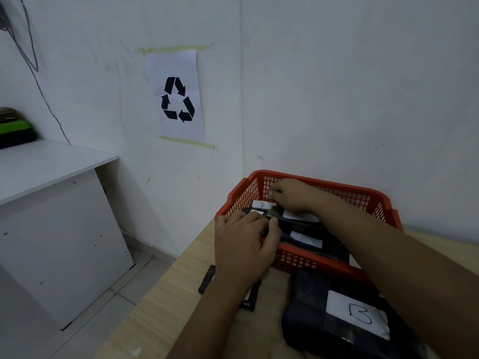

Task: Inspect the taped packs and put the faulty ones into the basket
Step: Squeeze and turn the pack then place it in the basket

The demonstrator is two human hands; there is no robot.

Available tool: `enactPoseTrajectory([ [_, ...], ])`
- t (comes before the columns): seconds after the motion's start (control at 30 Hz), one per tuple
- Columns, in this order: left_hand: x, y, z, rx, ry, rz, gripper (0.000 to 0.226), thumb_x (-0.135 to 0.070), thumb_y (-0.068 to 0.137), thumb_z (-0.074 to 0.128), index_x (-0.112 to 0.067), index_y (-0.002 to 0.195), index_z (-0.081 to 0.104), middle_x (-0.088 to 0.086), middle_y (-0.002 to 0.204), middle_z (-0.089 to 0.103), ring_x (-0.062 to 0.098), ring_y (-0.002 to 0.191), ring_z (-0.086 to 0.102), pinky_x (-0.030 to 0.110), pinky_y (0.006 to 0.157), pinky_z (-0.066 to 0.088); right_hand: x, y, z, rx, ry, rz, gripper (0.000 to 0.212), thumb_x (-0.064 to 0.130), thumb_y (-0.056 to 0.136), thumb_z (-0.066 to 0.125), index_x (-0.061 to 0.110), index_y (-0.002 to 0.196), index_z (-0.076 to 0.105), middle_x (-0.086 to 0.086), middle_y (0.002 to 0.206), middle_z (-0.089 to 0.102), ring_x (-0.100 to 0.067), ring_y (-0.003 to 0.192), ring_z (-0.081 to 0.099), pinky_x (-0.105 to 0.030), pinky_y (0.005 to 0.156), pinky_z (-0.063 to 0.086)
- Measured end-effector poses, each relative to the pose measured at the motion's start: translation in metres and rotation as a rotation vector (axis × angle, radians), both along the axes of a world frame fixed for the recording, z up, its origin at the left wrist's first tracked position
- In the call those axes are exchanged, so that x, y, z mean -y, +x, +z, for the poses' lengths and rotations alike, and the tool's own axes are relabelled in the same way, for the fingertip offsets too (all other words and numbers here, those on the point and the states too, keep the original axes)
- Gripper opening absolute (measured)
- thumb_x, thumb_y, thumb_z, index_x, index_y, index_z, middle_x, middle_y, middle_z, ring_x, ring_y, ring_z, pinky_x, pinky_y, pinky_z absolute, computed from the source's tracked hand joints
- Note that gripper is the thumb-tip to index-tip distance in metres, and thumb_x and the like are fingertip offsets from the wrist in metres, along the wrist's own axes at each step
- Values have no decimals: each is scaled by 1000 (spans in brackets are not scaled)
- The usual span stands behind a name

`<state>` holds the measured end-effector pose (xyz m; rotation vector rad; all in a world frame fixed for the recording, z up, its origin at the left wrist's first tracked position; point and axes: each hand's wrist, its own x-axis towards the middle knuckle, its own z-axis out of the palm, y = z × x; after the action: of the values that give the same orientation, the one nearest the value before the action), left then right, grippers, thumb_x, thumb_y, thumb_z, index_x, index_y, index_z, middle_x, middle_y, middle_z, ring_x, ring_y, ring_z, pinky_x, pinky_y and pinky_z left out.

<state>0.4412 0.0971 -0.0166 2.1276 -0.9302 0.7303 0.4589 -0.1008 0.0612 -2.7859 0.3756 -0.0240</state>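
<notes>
Setting a faulty pack into the basket (373, 194).
We grip pack (272, 212) w/ both: left hand (243, 244) at basket's near rim, right hand (287, 194) inside, steadying it.

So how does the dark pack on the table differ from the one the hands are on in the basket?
The table pack lies outside the red basket, untouched; the basket pack lies inside, under the left hand and right hand. Both are dark with a white B label.

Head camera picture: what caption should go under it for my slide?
Both hands, left and right, handle a dark labelled pack inside the red basket.
</notes>
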Motion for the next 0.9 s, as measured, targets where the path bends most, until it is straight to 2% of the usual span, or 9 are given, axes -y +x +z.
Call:
enactPoseTrajectory([
  [0.07,-1,1,2,7,-3,-15,42,-46,108,46,-31,83,76,-19,84,72,-1,84,54,34,85,38,-2,-6,5,62,-16,3,41,31,115,42,13,146,62,-8,147,62,-23,127,61,-36,105,49],
  [0.17,-2,0,6,1,9,-33,37,-46,107,48,-32,91,79,-20,93,75,0,92,59,37,88,40,-2,-20,5,99,-67,38,44,36,114,45,16,152,57,-8,156,56,-24,139,54,-42,117,45],
  [0.27,-7,0,11,-8,57,-60,38,-47,107,46,-34,104,82,-21,106,78,2,103,64,37,92,40,-2,-41,6,115,-190,56,49,43,113,45,18,154,55,-8,160,52,-26,147,45,-47,122,40],
  [0.37,-13,1,14,-35,125,-100,44,-51,109,41,-35,112,82,-22,113,78,3,110,66,41,99,45,-1,-68,12,119,-289,43,52,47,113,42,19,156,53,-7,167,43,-27,153,34,-46,126,32],
  [0.47,-13,2,19,-77,172,-142,49,-56,110,38,-33,120,80,-19,118,78,5,115,67,45,103,52,5,-102,23,143,-323,1,53,47,113,41,18,157,52,-7,169,38,-26,157,27,-47,128,29],
  [0.6,-6,-17,40,-45,189,-173,40,-48,108,51,-25,121,81,-11,119,79,12,116,65,31,99,47,14,-157,34,213,-292,-73,52,46,113,42,17,155,54,-7,166,43,-25,153,33,-44,123,34],
  [0.73,22,-68,67,-34,213,-212,28,-38,107,63,-20,118,82,-6,122,79,16,122,62,38,104,49,33,-228,27,312,-294,-172,49,43,113,44,17,153,56,-5,159,52,-24,147,42,-43,117,41],
  [0.83,53,-114,81,-37,242,-295,31,-41,107,60,-21,117,82,-7,124,77,18,125,59,41,105,49,48,-289,19,336,-298,-256,48,42,113,43,20,155,54,-4,161,50,-24,149,41,-44,117,41],
  [0.9,76,-147,86,-14,249,-367,42,-49,105,53,-21,111,84,-7,121,79,19,122,61,44,105,51,57,-332,13,334,-293,-307,48,43,113,43,21,155,54,-3,160,51,-23,149,42,-44,116,43],
])
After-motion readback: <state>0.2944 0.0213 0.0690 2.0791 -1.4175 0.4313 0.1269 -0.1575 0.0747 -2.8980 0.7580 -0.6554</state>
